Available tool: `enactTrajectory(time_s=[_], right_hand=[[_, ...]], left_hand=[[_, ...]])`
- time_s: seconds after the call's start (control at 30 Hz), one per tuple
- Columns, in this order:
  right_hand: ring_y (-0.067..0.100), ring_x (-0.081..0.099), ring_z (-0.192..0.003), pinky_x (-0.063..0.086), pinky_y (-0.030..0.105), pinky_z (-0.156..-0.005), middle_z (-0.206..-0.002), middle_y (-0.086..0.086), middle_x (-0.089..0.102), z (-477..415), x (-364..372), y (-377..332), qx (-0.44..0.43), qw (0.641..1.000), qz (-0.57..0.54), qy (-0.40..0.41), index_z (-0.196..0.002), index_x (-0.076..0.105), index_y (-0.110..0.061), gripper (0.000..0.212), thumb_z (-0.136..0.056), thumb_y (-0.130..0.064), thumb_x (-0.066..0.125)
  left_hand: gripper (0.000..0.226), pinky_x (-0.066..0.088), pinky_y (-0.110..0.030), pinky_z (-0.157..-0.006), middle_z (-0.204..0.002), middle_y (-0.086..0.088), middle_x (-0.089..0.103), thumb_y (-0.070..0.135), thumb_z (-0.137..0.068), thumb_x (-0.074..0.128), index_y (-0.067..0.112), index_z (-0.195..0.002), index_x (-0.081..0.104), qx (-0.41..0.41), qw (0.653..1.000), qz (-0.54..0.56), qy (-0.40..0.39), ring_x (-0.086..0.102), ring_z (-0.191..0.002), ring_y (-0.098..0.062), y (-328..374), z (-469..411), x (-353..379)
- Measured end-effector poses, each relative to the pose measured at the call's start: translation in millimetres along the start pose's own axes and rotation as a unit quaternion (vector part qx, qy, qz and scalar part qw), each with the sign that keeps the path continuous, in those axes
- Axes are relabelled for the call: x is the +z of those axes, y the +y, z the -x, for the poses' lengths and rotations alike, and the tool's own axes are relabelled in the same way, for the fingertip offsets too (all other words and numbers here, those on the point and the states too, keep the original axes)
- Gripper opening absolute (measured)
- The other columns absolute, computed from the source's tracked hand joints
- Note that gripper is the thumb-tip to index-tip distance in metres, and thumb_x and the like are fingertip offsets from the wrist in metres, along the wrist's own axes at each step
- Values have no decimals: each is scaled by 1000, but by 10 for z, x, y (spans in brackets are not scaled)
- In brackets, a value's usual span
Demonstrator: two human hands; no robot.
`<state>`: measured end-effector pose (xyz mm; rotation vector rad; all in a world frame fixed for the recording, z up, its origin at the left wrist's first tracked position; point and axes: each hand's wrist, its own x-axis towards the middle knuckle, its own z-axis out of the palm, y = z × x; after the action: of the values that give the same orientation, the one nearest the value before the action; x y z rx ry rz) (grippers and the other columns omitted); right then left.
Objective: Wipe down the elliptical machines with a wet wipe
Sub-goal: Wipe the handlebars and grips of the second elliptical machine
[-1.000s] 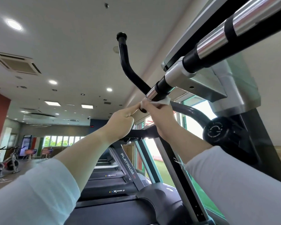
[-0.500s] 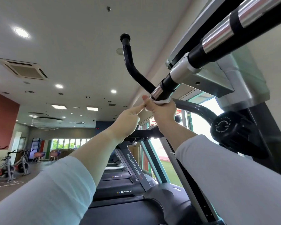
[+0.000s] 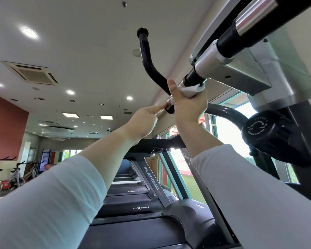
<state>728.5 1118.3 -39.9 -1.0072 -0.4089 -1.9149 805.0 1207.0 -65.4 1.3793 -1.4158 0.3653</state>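
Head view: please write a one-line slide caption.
Right hand grips a wet wipe around the elliptical's handlebar; left hand touches it alongside.

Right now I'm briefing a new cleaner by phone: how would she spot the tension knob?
Find the elliptical at right and its silver housing. Just below sits the tension knob: the only round black dial, printed with a white curved arrow.

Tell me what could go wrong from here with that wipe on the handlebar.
1. The wet wipe is bunched under the right hand, so it may clean only a narrow band of the handlebar and miss the curved black end.
2. The left hand seems to pinch the wipe's loose end; pulling against the right hand's grip could tear it.
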Motion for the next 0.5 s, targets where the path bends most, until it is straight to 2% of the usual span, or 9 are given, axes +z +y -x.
enactTrajectory(time_s=[0.07,0.13,0.3,0.4,0.5], right_hand=[[12,69,-79,57,23,-75,-87,2,71,29,-25,131,19,1000,18,-16,-94,63,-16,43,-63,-23,91],[12,70,-80,57,26,-76,-85,-1,71,42,-53,266,31,998,51,-34,-88,61,-24,41,-61,-31,91],[-1,68,-71,49,14,-64,-79,-6,70,40,-99,469,77,989,94,-82,-91,67,-10,49,-62,-45,87],[4,68,-73,51,15,-66,-80,-6,69,87,-63,433,67,993,85,-53,-88,63,-18,39,-66,-40,86],[3,67,-77,49,9,-69,-86,-3,70,78,-9,258,11,999,46,9,-96,62,-17,40,-68,-32,87]], left_hand=[[76,30,-15,-100,-134,23,51,-10,-81,29,41,-129,56,-3,1000,-6,6,44,-121,3,2,-13,-22],[76,29,-17,-104,-133,17,54,-11,-79,28,39,-129,57,0,1000,-4,-2,43,-125,1,-28,-41,-43],[71,26,-32,-117,-138,16,52,-7,-84,29,42,-124,61,11,1000,0,3,37,-135,-2,-80,-86,-60],[68,25,-35,-118,-139,16,52,-8,-85,30,36,-127,60,10,1000,4,2,37,-135,-2,-86,-95,-68],[74,25,-26,-115,-138,17,52,-11,-79,29,37,-128,59,11,1000,4,-14,38,-133,1,-96,-101,-64]])
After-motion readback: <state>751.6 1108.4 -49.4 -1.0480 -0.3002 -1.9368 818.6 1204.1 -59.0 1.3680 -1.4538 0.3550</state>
